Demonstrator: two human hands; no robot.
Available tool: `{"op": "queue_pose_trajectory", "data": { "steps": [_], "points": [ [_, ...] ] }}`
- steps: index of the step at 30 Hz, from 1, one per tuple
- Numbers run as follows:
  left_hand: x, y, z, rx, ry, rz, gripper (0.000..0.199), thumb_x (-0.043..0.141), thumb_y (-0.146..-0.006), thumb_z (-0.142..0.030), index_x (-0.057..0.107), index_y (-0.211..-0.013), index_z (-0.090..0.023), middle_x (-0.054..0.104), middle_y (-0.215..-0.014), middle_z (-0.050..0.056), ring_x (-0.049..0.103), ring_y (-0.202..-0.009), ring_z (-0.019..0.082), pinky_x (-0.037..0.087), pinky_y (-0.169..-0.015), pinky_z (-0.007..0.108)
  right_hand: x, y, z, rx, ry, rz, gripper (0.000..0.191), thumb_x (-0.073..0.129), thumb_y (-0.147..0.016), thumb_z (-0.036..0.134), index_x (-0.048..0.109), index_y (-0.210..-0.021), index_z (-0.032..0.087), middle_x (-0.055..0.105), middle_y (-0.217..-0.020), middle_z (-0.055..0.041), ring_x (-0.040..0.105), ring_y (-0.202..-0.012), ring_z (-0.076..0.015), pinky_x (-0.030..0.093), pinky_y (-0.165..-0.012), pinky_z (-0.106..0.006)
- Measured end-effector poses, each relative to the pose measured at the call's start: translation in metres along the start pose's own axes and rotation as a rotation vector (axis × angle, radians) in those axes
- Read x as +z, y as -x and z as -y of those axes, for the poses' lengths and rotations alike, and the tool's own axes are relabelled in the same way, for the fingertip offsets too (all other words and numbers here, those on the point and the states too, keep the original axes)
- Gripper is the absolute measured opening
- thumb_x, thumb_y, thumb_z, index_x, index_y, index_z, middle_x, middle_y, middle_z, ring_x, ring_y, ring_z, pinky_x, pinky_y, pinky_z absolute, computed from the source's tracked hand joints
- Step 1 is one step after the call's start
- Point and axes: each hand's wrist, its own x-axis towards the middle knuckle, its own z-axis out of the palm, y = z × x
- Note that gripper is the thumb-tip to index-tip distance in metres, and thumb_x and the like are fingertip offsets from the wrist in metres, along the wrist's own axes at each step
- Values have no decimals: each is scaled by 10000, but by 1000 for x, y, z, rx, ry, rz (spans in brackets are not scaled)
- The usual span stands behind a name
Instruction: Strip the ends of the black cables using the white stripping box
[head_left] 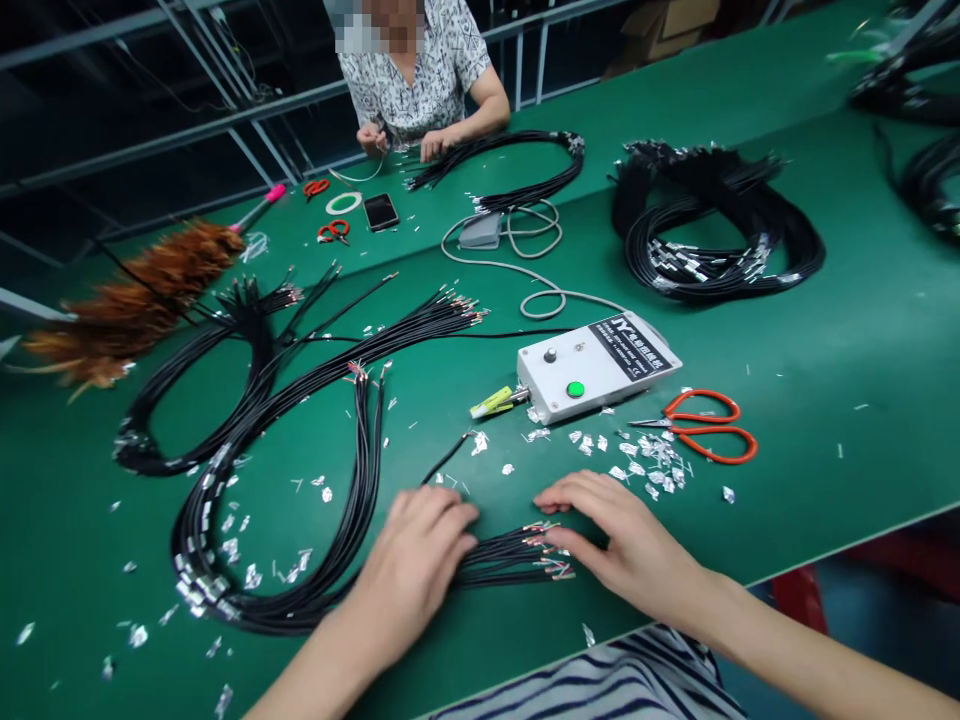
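Observation:
My left hand (420, 560) lies over a bundle of black cables (495, 560), fingers curled down onto it; the thumb is hidden. My right hand (615, 530) is at the stripped ends (555, 565) of this bundle, thumb and fingers apart. Its thumb tip is close to the coloured wires; whether it touches them I cannot tell. One single black cable (448, 457) emerges beyond my left hand, its tip towards a grey-white machine (592, 365) with a green button. A yellow-green piece (492, 403) sits on the machine's front nozzle.
Orange-handled scissors (712, 428) lie right of the machine among foil scraps (652, 460). Coiled cables (720, 225) are at the back right, more (195, 400) at left beside a brown feather duster (142, 300). A grey pedal (480, 231) and phone (381, 211) lie before a seated person (420, 70).

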Motion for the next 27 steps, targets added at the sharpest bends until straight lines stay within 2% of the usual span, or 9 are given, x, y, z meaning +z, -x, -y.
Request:
{"op": "queue_pose_trajectory", "data": {
  "steps": [3, 7, 11, 13, 16, 18, 22, 25, 27],
  "points": [
    [5, 4, -21, -115, 229, 139, 178, 402, -979, -139, 560, -921, -197, 610, -872, 52, 568, -822, 201, 470, -745, 330, -2, -4, -1, 91, -72, -72, 148, 465, -994, 212, 595, -1062, 235, 682, -984, -38, 631, -941, -189, 516, -811, -333],
    [2, 5, -21, -294, 423, 134, 181, 368, -994, -176, 477, -855, -214, 569, -835, 25, 553, -778, 174, 460, -720, 300, -1, -8, 0, 112, -100, -66, 216, 401, -1011, 202, 594, -1101, 243, 698, -1028, -36, 642, -981, -182, 518, -865, -340],
    [-9, -3, -26, -373, 502, 90, 132, 389, -993, -234, 456, -879, -227, 528, -778, -13, 519, -682, 144, 434, -644, 262, 1, -5, 9, 4, -54, 35, 268, 365, -1012, 183, 592, -1150, 219, 705, -1057, -56, 639, -968, -199, 504, -841, -377],
    [-11, -12, -32, -367, 575, 73, 68, 441, -977, -250, 499, -948, -229, 566, -826, -6, 554, -736, 146, 448, -681, 257, 0, -2, 14, -44, -59, 128, 266, 369, -1006, 177, 608, -1119, 206, 721, -971, -52, 651, -875, -192, 504, -785, -364],
    [-9, -28, -39, -369, 688, -2, 97, 487, -953, -248, 573, -989, -223, 622, -868, 12, 593, -797, 156, 462, -725, 255, -1, -1, 20, -45, -119, 231, 223, 429, -991, 192, 645, -1037, 216, 726, -820, -18, 659, -756, -170, 509, -743, -334],
    [-5, -35, -40, -409, 741, -54, 116, 506, -939, -261, 610, -929, -211, 627, -806, 10, 585, -738, 153, 454, -677, 248, -2, -6, 21, 22, -180, 163, 175, 492, -973, 224, 665, -999, 226, 732, -850, -19, 670, -785, -171, 524, -755, -327],
    [0, -39, -39, -539, 873, -95, 180, 518, -923, -310, 642, -882, -185, 581, -657, -6, 520, -599, 132, 401, -554, 231, -2, -22, 20, 181, -342, -125, 130, 559, -942, 264, 663, -1007, 222, 721, -901, -27, 669, -787, -163, 557, -727, -298],
    [1, -39, -39, -616, 986, -122, 221, 527, -908, -349, 642, -873, -163, 569, -617, -10, 446, -513, 108, 357, -492, 224, -1, -31, 22, 146, -358, -253, 164, 569, -922, 223, 656, -1062, 220, 696, -920, -33, 659, -791, -154, 567, -731, -288],
    [1, -39, -41, -652, 1049, -136, 246, 541, -895, -377, 637, -878, -151, 569, -608, -11, 416, -478, 95, 341, -468, 219, 0, -34, 24, 87, -329, -279, 205, 558, -922, 190, 650, -1102, 224, 676, -958, -43, 652, -804, -151, 569, -734, -288]
  ]
}}
